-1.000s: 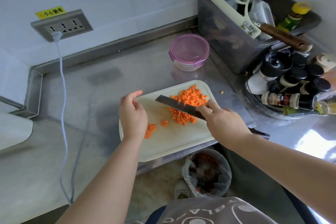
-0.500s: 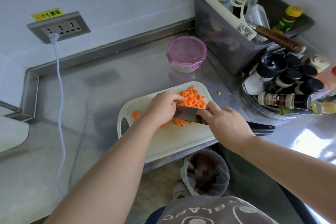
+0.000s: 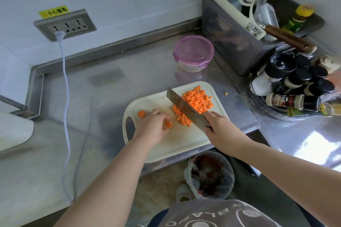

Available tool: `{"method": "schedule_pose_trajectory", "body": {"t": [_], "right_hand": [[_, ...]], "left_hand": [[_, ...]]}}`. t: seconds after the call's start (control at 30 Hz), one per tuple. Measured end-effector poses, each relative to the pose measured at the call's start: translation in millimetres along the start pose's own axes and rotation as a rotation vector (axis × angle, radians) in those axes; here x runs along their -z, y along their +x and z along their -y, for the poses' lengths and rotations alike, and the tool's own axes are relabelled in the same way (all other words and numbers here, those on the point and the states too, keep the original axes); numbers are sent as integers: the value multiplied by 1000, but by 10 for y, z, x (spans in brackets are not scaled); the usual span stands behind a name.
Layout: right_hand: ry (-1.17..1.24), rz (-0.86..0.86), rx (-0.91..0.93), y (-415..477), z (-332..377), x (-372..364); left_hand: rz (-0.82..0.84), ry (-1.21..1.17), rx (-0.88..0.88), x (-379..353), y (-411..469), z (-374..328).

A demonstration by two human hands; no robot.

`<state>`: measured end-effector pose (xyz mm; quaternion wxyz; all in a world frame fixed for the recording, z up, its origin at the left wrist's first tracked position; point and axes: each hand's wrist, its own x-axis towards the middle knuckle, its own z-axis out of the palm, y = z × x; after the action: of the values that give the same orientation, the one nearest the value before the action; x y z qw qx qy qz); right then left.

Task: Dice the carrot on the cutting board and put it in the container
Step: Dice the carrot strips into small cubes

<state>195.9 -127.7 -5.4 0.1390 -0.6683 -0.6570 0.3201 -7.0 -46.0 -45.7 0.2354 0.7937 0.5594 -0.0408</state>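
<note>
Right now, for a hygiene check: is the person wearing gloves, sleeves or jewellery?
No. The left hand and right hand are bare: no gloves, rings or watch visible, and no sleeve shows along either arm. Grey garment, white lettering.

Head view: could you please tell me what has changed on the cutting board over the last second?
The left hand, raised and open before, came down and holds the carrot slices; one slice now lies apart to its left. The right hand keeps the knife; diced pile unchanged.
</note>
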Motion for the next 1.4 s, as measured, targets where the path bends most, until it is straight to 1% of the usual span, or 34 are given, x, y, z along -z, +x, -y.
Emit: {"method": "schedule_pose_trajectory", "body": {"t": [0.13,0.27,0.47,0.57,0.7,0.87,1.17,1.4], "right_hand": [[13,42,-15,-3,39,-75],[16,70,-43,-18,89,-123],[-44,96,-71,-28,112,-168],[-111,106,-80,-57,131,-203],[-289,165,-62,-111,156,-308],[-358,194,-51,-145,203,-392],[-346,203,-79,-147,258,-435],[-384,261,-123,-92,288,-462]], "left_hand": [[-70,-30,-13,-40,20,-44],[-107,-92,58,-77,13,-120],[-186,-114,108,-148,-51,-148],[-223,-137,142,-159,-83,-69],[-216,-78,156,-160,-124,-41],[-231,-31,170,-164,-135,-131],[-240,-14,202,-167,-118,-167],[-235,-9,201,-183,-101,-167]]}}
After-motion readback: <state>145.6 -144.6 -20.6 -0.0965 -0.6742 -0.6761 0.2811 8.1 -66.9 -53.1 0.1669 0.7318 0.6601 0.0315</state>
